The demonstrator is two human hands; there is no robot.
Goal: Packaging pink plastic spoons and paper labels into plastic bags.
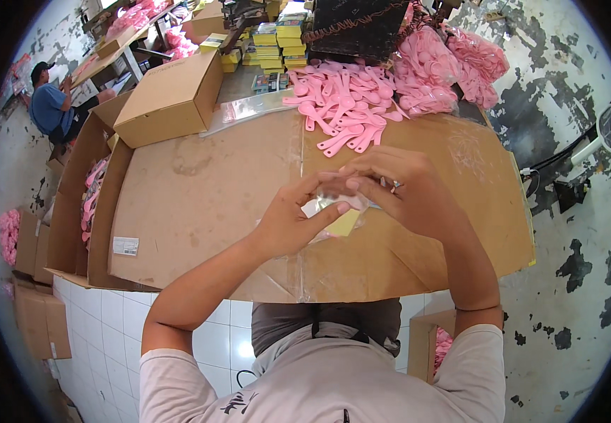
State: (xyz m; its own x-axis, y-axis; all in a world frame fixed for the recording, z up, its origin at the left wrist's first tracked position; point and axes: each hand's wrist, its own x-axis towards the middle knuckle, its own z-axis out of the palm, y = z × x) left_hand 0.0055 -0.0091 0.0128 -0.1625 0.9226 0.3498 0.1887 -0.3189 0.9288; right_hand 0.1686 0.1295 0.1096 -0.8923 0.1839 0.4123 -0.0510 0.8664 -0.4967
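Both hands are in close, working over the middle of the bench point(231, 187), which is topped with brown cardboard. The left hand point(283, 222) has the clear plastic bag point(358, 204), thumb across the near side and fingers curled around the far side, gripping it. In comes the right hand point(418, 194) from the other side, fingers bent over the bag's upper part, thumb tip close to the left fingers; whether they pinch the film, I can't tell. A yellow card point(346, 224) shows at the bag's lower end, inside or behind the film, hard to say.

Just beyond the hands, there's a loose heap of pink spoons point(344, 99), with bulging bags of pink spoons point(429, 67) to its right. Left of the heap lie flat clear sleeves point(259, 106), and behind those stand stacks of yellow cards point(277, 46). Over on the left, a closed carton point(171, 95) sits beside an open box point(101, 204) with pink pieces inside. Far left, a person in a blue shirt point(51, 109) sits near another table.
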